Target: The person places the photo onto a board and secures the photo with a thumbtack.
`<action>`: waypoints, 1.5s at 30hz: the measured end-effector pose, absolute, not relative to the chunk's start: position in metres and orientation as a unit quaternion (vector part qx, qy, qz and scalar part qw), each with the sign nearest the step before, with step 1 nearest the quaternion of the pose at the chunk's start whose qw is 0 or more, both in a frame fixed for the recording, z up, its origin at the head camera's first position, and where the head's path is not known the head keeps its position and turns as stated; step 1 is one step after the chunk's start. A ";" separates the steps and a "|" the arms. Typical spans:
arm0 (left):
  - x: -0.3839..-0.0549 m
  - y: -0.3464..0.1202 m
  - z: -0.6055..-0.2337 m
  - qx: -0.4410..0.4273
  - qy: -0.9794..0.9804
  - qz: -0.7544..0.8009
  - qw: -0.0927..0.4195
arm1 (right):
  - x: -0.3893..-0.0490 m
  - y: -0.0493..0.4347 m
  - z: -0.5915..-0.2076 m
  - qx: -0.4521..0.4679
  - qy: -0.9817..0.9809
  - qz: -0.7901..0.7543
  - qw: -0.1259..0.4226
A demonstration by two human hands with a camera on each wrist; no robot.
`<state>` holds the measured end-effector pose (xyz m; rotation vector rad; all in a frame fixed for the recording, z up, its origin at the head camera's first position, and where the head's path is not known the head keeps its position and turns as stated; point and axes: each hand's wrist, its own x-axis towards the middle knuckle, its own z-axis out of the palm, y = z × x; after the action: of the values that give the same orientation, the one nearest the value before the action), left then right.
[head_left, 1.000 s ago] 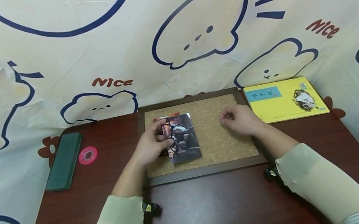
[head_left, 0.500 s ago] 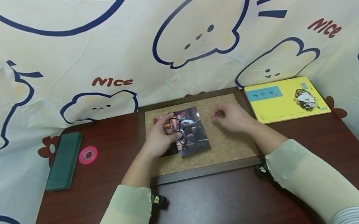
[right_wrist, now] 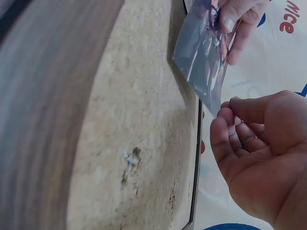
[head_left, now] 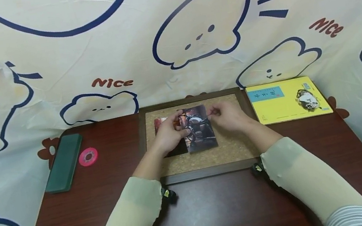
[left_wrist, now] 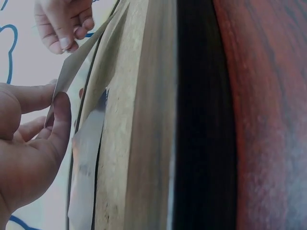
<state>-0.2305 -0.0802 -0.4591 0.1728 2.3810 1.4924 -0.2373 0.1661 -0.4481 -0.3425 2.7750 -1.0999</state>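
Note:
My left hand (head_left: 169,133) pinches a glossy photo print (head_left: 199,130) of a dark motorcycle scene between thumb and fingers at its left edge. The print is held tilted over a cork board (head_left: 234,148) with a dark wooden frame. A second, darker photo (head_left: 177,148) lies on the cork, partly covered by the left hand. My right hand (head_left: 226,115) is at the print's upper right edge, fingers curled, thumb tip against the index finger. In the right wrist view these fingertips (right_wrist: 226,109) sit close by the print's corner (right_wrist: 213,103); anything tiny between them cannot be made out.
A yellow book (head_left: 288,104) lies right of the board. At the left are a dark green case (head_left: 64,164) and a pink ring-shaped disc (head_left: 88,156). A patterned cloth (head_left: 168,42) hangs close behind the reddish-brown table (head_left: 213,212).
My left hand has carried the photo print to the right and slightly away from me, uncovering more of the lower photo. My right hand has moved left to meet the print's edge, fingers still pinched.

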 end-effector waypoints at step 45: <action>-0.243 -0.032 -0.474 0.112 0.942 0.290 0.126 | -0.285 0.147 -0.461 -0.107 0.951 -0.276 0.094</action>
<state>-0.2432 -0.0322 -0.4739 0.3249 2.7436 0.8458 -0.2849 0.1473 -0.4609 -0.3169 2.8202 -0.8181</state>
